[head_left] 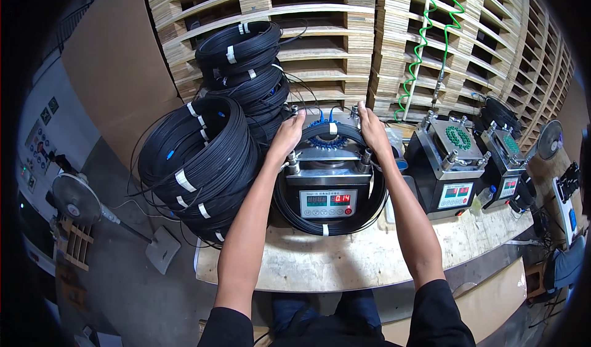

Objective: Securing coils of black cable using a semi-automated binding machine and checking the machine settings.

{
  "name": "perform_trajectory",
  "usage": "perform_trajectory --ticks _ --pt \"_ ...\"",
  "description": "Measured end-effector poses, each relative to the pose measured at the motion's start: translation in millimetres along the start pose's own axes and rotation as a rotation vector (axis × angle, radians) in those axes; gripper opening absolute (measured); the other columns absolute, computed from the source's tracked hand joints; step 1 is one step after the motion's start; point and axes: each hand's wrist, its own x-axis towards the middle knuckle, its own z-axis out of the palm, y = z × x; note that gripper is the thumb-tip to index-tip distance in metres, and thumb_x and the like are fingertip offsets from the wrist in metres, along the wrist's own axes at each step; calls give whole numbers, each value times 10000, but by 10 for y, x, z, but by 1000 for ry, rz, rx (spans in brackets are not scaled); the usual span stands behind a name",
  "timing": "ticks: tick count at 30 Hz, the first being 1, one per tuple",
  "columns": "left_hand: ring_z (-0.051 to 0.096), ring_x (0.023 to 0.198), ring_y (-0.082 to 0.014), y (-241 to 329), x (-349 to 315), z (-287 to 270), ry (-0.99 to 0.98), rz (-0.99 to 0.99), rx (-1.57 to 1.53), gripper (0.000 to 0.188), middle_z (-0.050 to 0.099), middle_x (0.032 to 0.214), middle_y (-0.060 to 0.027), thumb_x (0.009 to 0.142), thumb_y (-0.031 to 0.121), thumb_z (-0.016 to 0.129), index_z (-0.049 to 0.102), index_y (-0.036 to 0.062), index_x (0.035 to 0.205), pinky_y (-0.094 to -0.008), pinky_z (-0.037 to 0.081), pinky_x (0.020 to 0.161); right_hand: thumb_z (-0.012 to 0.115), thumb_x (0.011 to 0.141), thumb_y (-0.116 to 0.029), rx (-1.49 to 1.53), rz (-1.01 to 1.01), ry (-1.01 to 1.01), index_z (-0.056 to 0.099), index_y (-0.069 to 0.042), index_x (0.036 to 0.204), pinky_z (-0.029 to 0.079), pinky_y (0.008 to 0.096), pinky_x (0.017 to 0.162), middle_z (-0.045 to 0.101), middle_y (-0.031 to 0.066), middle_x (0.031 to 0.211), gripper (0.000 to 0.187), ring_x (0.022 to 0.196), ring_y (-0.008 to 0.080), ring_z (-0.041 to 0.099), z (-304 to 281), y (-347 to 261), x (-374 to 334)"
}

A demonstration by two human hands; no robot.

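Note:
A metal benchtop machine (334, 184) with a red digital display stands in front of me; it looks like a fiber connector polisher. A coil of black cable (326, 229) loops around it, bound with white tape. Blue connectors (328, 143) form a ring on its top plate. My left hand (288, 136) is closed at the far left corner knob (294, 109). My right hand (373, 133) is closed at the far right corner knob (354, 111). The fingers of both hands are partly hidden. Two near corner knobs (293, 159) stand untouched.
Tall stacks of black cable coils (200, 162) stand to the left. Two similar machines (444, 165) with green rings sit to the right on the wooden table (345, 264). Wooden pallets (320, 39) rise behind, with green coiled hoses (418, 48). Fans (77, 198) stand at both sides.

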Motion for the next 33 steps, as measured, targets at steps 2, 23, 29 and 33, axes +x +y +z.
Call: perform_trajectory --ticks 2,23,29,33 --pt "654 1046 -352 -14 -17 58 136 116 24 595 697 1071 -241 1060 466 369 651 -55 1113 -389 460 928 311 1029 -608 18 3 -31 588 6 1239 433 485 988 620 326 1183 706 1189 510 526 -13 9 8" --pt "478 1335 -226 258 -173 -40 -14 -127 -27 650 573 1390 -155 1043 541 392 576 -3 1350 -314 310 1120 291 1022 -628 13 -7 10 603 25 1211 429 494 979 619 347 1142 748 1162 520 535 -5 -9 -26" --pt "616 1141 -283 -20 3 1 73 74 -72 583 676 1200 -205 1043 471 439 618 -47 1244 -341 421 1003 319 1041 -582 148 -154 -10 596 46 1178 444 453 969 628 331 1136 699 1147 475 578 78 103 23" --pt "594 1194 -268 -17 -20 23 89 55 -106 559 650 1270 -197 1035 447 477 584 -18 1325 -324 405 1027 340 1046 -559 166 -138 -14 595 41 1188 449 439 967 636 313 1133 668 1137 455 595 74 102 24"
